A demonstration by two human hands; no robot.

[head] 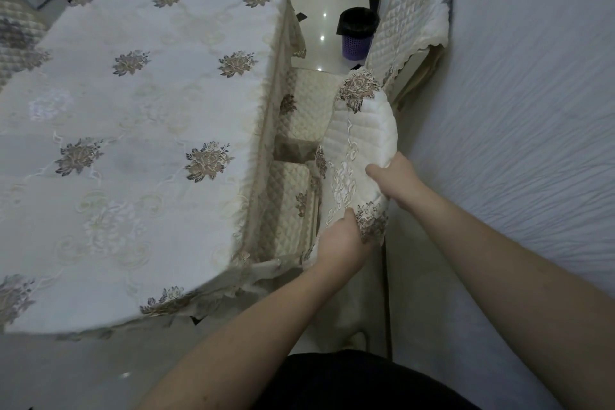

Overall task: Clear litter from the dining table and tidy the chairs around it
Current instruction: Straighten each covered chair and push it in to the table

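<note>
Beside table [133, 110] — both hands [339, 243] grip chair-back [362, 143].

View from above of a tabletop [133, 143] under a cream cloth with brown embroidered flowers. At its right side, two chairs with quilted cream covers stand between it and a white wall [515, 110]. Both hands grip the back cover of the near chair [361, 143]: the left hand [339, 240] at its lower corner, the right hand [392, 180] on its edge. The far chair [409, 27] stands beyond. A purple bin [356, 33] with a black liner stands on the tiled floor [312, 3].
</note>
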